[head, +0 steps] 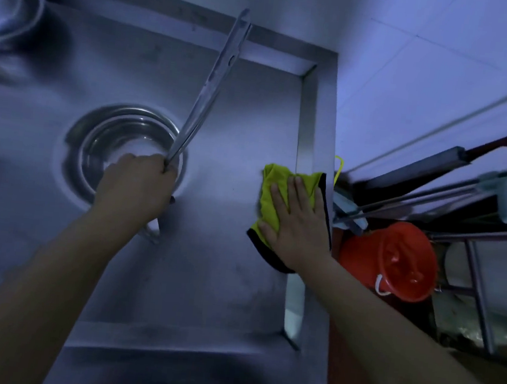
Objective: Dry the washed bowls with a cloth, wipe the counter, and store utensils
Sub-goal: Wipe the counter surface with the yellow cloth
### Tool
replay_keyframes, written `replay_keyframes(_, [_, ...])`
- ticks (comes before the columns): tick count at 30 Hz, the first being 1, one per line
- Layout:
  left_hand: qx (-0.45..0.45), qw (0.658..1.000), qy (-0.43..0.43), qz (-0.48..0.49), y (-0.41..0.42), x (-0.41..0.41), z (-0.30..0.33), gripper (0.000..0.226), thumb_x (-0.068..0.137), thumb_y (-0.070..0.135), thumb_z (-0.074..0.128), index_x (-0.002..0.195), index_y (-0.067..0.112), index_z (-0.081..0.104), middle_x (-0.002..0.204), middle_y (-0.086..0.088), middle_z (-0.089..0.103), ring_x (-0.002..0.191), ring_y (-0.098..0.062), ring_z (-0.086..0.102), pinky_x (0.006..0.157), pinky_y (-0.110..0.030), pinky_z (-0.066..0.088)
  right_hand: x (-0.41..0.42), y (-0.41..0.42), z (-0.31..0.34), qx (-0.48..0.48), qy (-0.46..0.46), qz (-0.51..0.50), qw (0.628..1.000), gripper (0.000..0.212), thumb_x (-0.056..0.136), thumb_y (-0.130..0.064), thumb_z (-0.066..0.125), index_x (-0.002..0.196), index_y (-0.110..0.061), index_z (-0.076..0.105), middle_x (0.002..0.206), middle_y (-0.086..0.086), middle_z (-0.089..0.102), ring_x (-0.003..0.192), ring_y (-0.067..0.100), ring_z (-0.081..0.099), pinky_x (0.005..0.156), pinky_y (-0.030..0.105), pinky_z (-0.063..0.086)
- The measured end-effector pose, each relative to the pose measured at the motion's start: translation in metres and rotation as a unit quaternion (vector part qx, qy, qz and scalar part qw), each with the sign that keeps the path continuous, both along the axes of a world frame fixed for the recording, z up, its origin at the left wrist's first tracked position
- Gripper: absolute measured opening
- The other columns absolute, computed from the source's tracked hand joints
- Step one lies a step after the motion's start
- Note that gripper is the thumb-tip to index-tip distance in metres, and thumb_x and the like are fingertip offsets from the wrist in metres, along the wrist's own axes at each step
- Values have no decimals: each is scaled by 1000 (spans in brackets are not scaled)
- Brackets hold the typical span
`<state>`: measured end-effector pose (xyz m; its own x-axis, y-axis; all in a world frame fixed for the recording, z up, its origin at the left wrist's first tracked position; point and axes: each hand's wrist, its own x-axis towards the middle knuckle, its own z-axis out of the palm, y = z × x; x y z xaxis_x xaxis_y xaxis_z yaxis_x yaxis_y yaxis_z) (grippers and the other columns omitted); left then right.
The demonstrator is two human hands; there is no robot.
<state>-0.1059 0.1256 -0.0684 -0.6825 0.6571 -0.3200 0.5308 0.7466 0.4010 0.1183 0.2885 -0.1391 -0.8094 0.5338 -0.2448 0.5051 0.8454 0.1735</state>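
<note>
Left grip [135, 184] holds a long metal utensil [208, 88], maybe tongs, above the bowl [119, 149] at the counter's [205, 280] middle. Right grip [297, 221] is flat and wide, pressing the yellow cloth [272, 190] at the right edge. Risk: the cloth may slide off toward the red bucket [361, 256], since it already overhangs the edge.

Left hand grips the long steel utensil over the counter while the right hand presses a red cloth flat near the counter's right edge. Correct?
Not quite: in the head view the cloth under the right hand is yellow with black trim. The left hand does grip the long steel utensil.
</note>
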Motion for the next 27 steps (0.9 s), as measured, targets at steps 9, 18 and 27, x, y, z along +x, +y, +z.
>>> replay_keyframes(9, [21,1000,-2,-3,-94,22,26,26,92,24,42,78,6,55,74,-12,57,79,-36,53,74,-41,44,95,-125,19,-36,-4,-26,999,68,89,-54,30,146,-18,35,153,15,29,143,32,22,114,51,9])
replay_keyframes(18, [12,999,16,31,-184,3,35,29,93,24,40,75,5,51,84,-17,63,80,-37,54,76,-43,47,65,-236,24,-117,109,-129,979,56,86,-47,48,135,-20,54,147,13,40,139,33,34,116,48,16])
replay_keyframes(27, [-18,995,11,97,-259,-38,30,31,94,24,35,72,6,49,85,-18,59,77,-34,52,66,-37,39,-99,-334,-1,-196,101,56,974,66,90,-63,36,147,-30,34,159,11,14,147,30,5,116,54,-4])
